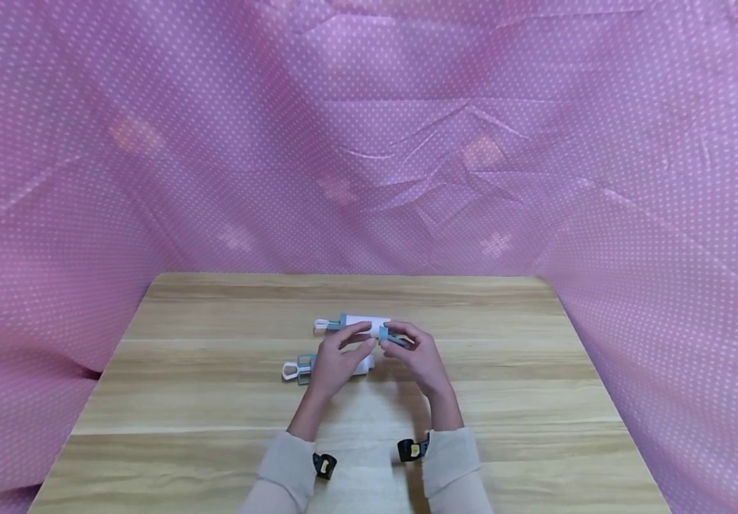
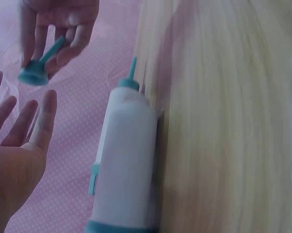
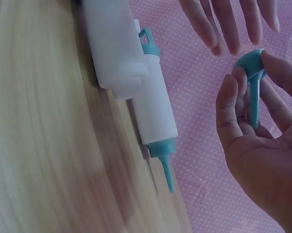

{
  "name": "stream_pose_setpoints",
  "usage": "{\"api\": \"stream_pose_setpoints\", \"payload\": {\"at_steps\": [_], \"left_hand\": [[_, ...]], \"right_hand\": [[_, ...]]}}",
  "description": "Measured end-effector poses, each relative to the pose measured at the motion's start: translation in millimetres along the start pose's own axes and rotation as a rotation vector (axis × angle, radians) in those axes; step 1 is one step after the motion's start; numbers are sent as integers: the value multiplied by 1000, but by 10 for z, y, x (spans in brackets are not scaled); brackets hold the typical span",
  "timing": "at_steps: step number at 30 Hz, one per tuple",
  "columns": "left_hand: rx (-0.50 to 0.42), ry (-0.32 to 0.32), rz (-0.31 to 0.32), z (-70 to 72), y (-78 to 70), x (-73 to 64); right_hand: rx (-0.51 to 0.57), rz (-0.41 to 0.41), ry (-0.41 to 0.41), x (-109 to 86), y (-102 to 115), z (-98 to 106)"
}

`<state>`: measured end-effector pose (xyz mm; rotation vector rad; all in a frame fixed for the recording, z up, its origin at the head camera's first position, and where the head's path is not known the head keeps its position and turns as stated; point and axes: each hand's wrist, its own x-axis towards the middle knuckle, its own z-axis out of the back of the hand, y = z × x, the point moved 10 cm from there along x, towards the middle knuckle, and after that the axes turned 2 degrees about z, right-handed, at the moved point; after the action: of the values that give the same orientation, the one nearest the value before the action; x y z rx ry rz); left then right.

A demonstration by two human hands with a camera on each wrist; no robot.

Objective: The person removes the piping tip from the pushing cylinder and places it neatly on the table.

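Note:
My right hand (image 1: 425,360) pinches a teal nozzle cap (image 3: 253,73) with a long thin spout, its wide end toward the left hand. Near it my left hand (image 1: 335,364) is held with fingers spread, relaxed and bent, nothing between them. Below the hands lies a white syringe-like tube (image 3: 114,48) whose narrow neck (image 3: 128,88) is bare. At its other end, a white loop handle (image 1: 290,370) and a teal frame (image 1: 305,368) stick out to the left. Farther back lies a similar white tube (image 3: 158,102) with its teal nozzle (image 3: 167,170) on.
Both tubes lie side by side on the wood-grain table (image 1: 215,407). Pink dotted cloth (image 1: 369,143) hangs behind and on both sides of the table. A black wrist camera (image 1: 325,466) sits at the left cuff, another black camera (image 1: 412,450) at the right.

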<state>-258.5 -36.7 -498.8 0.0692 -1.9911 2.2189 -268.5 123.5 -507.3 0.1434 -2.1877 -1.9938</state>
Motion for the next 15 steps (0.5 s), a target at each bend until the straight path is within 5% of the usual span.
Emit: {"api": "stream_pose_setpoints", "payload": {"at_steps": [6,15], "left_hand": [[-84,-27,-11,-89,-3,4],[-69,-75,22,-73,40,-22]], "right_hand": [[29,5,-29,-7,-67,-36],[92,18,-45,-64,-116,-110]]}}
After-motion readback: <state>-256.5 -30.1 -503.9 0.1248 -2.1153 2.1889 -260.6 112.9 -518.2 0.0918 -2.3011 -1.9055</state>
